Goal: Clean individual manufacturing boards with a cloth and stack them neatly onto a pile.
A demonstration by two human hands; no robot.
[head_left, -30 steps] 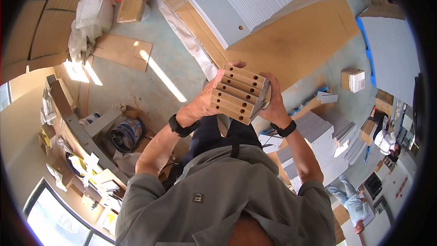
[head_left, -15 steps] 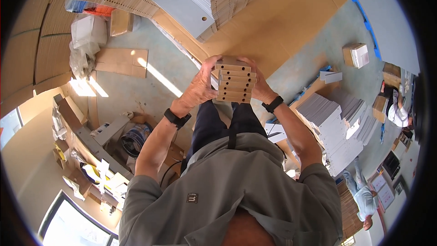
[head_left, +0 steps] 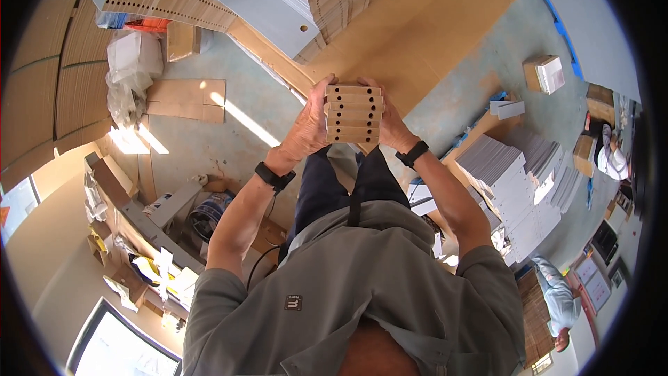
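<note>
Between my two hands is a small stack of folded cardboard boxes (head_left: 353, 115), held out in front of my legs. Its facing side shows several brown layers, with dark round holes in two columns. My left hand (head_left: 311, 122) presses against the stack's left side, its thumb along the edge. From the right, my right hand (head_left: 394, 124) grips the other side, most of its fingers hidden behind the boxes. Beyond the stack, a large brown cardboard sheet (head_left: 410, 42) lies flat.
Tall stacks of punched cardboard (head_left: 167, 1) stand at the far left. Grey-white flat stacks (head_left: 497, 181) are at the right, near a small carton (head_left: 544, 74). A bucket (head_left: 207, 214) sits at lower left. Another person (head_left: 559, 299) is at the lower right.
The stack has been raised slightly and its layers, staggered before, now line up evenly. Both hands moved with it and remain on its sides.
</note>
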